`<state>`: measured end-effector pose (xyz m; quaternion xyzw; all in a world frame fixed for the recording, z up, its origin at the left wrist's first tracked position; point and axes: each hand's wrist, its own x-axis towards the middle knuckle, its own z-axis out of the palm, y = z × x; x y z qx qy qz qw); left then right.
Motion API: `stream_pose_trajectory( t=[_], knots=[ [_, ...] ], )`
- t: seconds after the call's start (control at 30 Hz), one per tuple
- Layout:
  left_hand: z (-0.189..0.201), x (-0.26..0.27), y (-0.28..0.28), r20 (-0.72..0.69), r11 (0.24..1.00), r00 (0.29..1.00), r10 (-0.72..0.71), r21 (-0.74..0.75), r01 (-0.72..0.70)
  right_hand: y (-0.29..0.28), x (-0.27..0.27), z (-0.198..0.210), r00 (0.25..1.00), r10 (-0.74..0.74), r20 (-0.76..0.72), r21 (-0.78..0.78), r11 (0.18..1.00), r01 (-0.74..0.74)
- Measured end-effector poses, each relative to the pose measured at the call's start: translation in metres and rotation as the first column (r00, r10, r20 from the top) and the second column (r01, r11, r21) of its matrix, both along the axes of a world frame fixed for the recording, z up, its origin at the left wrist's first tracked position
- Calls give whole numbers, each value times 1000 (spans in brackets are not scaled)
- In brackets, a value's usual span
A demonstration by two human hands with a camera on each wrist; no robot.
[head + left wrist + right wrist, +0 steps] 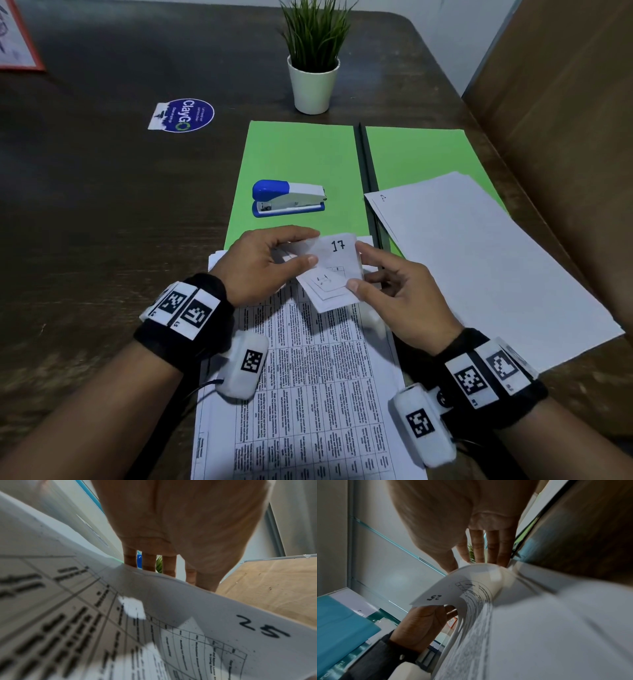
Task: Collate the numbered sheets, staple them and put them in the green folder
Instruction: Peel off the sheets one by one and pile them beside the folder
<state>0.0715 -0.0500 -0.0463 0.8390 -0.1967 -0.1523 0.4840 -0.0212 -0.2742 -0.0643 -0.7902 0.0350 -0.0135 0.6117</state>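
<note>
Both hands, left (260, 263) and right (400, 291), pinch the curled-up far corners of the sheets (308, 377), top one marked "17", stack running lengthwise toward the table's near edge.

A dark wooden table (102, 205) carries a potted plant (313, 58) at twelve o'clock — green grass-like blades in a white pot, standing upright. A round blue sticker (183, 115) reading "ClayGo" lies flat at eleven o'clock, well apart from the plant. An orange-edged card (17, 37) sits at the ten o'clock corner — partly cut off. A brown panel (565, 120) stands at two o'clock.
</note>
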Motion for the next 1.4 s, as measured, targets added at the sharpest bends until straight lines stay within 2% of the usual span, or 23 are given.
stream_pose_trajectory(
  t=[0.77, 0.9, 1.03, 1.4],
  knots=[
    [2, -2, 0, 42, 999, 999, 9, 40, -11, 1, -1, 4, 999, -19, -33, 37, 999, 21],
    [2, -1, 1, 56, 1000, 998, -4, 16, 3, 1, -1, 3, 999, -23, -47, 41, 999, 25],
    [0, 1, 1, 15, 1000, 1000, 0, -29, 1, 1, -2, 2, 999, -19, -43, 31, 999, 21],
    [1, 1, -1, 11, 998, 999, -33, -53, 33, 5, 0, 10, 999, -23, 47, -28, 999, 24]
  ],
)
